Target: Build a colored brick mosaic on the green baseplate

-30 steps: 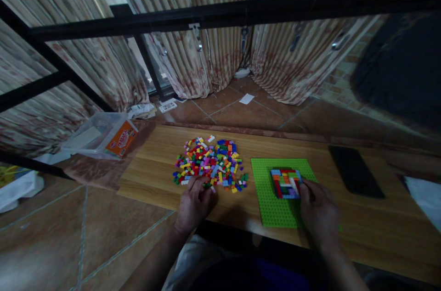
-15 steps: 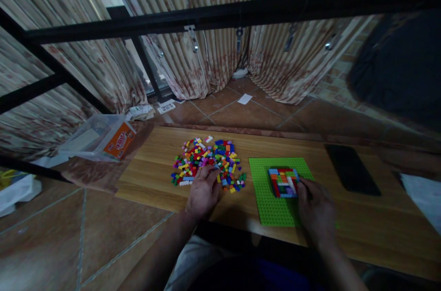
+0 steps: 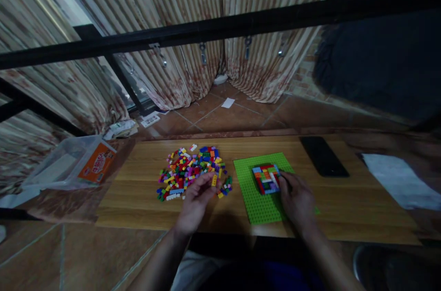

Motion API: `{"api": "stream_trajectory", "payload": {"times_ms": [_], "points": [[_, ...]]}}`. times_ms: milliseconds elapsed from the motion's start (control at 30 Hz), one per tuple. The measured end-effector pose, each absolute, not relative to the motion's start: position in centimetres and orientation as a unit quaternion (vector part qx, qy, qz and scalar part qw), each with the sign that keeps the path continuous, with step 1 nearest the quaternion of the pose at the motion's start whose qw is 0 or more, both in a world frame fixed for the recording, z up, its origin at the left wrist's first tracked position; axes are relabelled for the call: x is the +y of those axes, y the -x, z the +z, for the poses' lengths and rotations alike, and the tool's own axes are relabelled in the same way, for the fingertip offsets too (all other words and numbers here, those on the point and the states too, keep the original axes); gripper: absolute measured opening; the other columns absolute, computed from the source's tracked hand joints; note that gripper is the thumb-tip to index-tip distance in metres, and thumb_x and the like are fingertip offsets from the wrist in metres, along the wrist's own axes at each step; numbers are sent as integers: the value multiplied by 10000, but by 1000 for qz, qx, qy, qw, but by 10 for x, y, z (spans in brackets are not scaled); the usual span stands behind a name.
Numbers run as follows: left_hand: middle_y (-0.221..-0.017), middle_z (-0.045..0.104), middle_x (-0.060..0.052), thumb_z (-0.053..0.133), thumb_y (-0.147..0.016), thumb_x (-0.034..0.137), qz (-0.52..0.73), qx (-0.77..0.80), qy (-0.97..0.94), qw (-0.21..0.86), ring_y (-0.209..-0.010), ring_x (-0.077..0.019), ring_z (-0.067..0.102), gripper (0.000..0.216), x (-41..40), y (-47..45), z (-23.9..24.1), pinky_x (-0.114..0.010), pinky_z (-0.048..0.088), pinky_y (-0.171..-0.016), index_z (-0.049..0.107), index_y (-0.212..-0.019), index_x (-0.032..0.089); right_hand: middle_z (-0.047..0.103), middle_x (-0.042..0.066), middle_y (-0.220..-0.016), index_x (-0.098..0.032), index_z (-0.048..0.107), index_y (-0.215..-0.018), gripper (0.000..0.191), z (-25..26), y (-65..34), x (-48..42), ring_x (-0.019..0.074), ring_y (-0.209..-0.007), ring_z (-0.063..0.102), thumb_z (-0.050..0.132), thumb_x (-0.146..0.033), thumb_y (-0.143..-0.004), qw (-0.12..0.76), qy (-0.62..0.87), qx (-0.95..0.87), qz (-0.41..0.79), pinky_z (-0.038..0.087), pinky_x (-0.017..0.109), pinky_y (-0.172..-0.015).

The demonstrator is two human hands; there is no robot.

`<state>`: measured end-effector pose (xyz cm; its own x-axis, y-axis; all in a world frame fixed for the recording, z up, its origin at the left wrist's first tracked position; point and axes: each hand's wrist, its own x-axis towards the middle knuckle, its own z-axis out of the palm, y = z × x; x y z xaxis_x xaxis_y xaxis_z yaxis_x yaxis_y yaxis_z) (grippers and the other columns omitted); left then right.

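Between the thumb and fingers of my left hand (image 3: 195, 199) is a yellow toy brick (image 3: 214, 180) with studs along it. That hand is just above the near right side of a pile of loose bricks (image 3: 186, 168) in many colours. On a green studded baseplate (image 3: 250, 208) sits a low rectangular brick build (image 3: 265, 179) of red, blue, orange, green and white pieces. My right hand (image 3: 298, 199) is closed at the right edge of this build, its thumb and fingers gripping there. The palm hides the baseplate's right side.
The wooden table (image 3: 134, 190) carries a black phone-like slab (image 3: 324, 156) at right, with a white sheet (image 3: 401, 178) beyond. A clear plastic box (image 3: 65, 162) with an orange label stands at left. A black metal bar (image 3: 193, 29) crosses before the curtains.
My left hand has lifted from among the loose bricks and now shows a yellow brick in its fingers. The right hand remains at the build. The view has swung to the right.
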<state>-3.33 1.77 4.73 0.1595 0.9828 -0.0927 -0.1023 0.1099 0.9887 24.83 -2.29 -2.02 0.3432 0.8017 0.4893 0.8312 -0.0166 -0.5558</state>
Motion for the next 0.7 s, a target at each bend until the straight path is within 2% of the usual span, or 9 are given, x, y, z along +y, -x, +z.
{"api": "stream_trajectory", "payload": {"times_ms": [200, 400, 567, 700], "points": [[-1066, 733, -68, 754, -669, 262, 447, 458, -407, 652, -991, -233, 694, 403, 20, 17, 49, -418, 501, -981, 712, -1065, 194, 709, 119, -1027, -178, 687, -1067, 365, -22, -247, -22, 260, -959, 626, 441, -422, -952, 407, 719, -563, -6, 484, 447, -898], [-1027, 746, -93, 747, -706, 301, 412, 483, -417, 651, -986, -233, 699, 373, 30, -7, 51, -394, 512, -962, 718, -1052, 165, 702, 121, -1054, -178, 687, -1067, 350, -22, -246, -21, 261, -984, 619, 444, -405, -954, 413, 722, -555, -3, 483, 436, -889], [-1001, 745, -67, 695, -771, 394, 384, 480, -488, 619, -920, -208, 698, 313, 41, -31, 50, -353, 526, -900, 743, -992, 178, 707, 111, -1044, -192, 683, -1063, 323, -20, -245, -21, 263, -980, 619, 446, -383, -955, 416, 721, -554, 5, 472, 443, -898], [-902, 750, -43, 669, -781, 307, 338, 487, -582, 557, -846, -188, 672, 254, 49, -48, 49, -305, 512, -812, 762, -983, 186, 705, 113, -1042, -184, 684, -1056, 312, -19, -243, -20, 263, -985, 615, 456, -370, -954, 418, 727, -545, 14, 466, 438, -908]]}}
